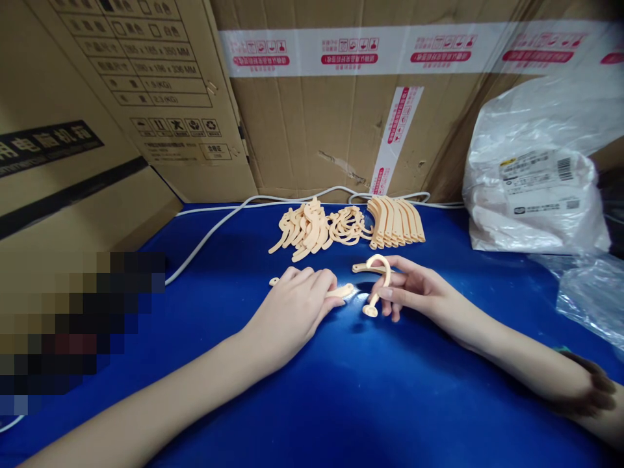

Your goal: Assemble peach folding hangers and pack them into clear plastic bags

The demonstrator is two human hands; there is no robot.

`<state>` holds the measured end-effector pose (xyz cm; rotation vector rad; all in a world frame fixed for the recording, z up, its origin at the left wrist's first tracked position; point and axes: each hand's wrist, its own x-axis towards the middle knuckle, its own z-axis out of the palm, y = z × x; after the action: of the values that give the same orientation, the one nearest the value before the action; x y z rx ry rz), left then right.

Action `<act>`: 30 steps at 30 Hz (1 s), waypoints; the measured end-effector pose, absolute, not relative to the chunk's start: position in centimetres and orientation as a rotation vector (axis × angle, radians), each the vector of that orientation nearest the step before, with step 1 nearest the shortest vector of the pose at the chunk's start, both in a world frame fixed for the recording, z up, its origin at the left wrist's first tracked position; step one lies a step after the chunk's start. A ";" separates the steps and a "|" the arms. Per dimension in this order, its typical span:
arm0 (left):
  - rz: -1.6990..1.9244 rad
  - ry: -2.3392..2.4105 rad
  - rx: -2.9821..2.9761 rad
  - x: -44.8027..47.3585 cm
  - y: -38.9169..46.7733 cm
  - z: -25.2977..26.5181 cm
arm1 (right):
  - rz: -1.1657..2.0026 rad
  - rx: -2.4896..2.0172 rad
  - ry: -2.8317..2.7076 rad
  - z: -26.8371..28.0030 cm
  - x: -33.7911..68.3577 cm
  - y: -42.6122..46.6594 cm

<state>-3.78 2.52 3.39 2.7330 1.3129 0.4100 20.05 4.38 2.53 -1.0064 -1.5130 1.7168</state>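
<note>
My left hand (297, 305) lies palm down on the blue table top (341, 390), its fingers closed over a long peach-coloured plastic strip (341, 291) whose two ends stick out on either side. My right hand (414, 292) pinches a curved peach plastic hook piece (379, 273) between thumb and fingers, just right of the left hand. Behind both hands lie a loose pile of the same curved pieces (305, 229), a tangle of thin rings (347, 226) and a neat row of stacked curved pieces (396, 222).
Large cardboard boxes (341, 117) wall off the back and the left side. A white cable (219, 224) runs along the table's far edge. Clear plastic bags (531, 175) with a printed label sit at the right. A blurred patch covers the left edge.
</note>
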 end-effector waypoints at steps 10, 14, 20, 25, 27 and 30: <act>0.333 1.270 2.723 -3.6 2.3 3.7 | 1.737 -0.998 -1.482 2.5 20.1 4.3; 0.374 1.269 2.712 -3.6 2.2 3.7 | 1.735 -1.006 -1.480 2.4 20.2 4.4; 0.467 1.260 2.702 -3.6 2.2 3.9 | 1.740 -0.994 -1.483 2.4 20.1 4.4; 0.492 1.229 2.696 -3.5 2.1 3.7 | 1.724 -1.014 -1.483 2.6 20.0 4.4; 0.490 1.224 2.661 -3.5 2.0 3.7 | 1.726 -1.010 -1.484 2.6 20.0 4.3; 0.494 1.204 2.628 -3.5 1.9 3.6 | 1.736 -0.993 -1.475 2.6 20.0 4.3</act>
<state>-3.54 1.89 3.63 2.6278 1.2035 0.4944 19.96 4.35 2.62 -0.9932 -1.4747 1.7358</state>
